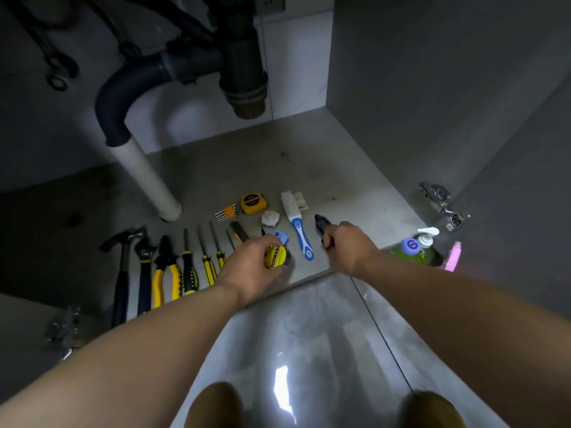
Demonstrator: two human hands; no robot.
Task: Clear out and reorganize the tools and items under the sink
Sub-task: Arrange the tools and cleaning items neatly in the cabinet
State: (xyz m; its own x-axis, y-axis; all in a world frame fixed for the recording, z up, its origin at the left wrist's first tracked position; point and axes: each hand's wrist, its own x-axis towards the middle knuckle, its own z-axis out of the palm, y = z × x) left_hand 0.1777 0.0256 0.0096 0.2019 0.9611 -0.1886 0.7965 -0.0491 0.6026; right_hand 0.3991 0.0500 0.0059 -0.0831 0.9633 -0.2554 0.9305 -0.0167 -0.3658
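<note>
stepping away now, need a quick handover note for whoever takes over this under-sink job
Left hand grips a yellow-labelled roll over the cabinet floor; right hand grips a dark tool beside the blue-handled brush.
Done: hammer, wrench, pliers and screwdrivers lie in a row at front left; tape measure behind.
Left: place both held items, likely in the row; soap bottles at the right edge look unsorted.

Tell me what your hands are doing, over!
Left hand holds yellow-labelled roll. Right hand grips dark tool. Blue-handled brush lies between them, over.
</note>
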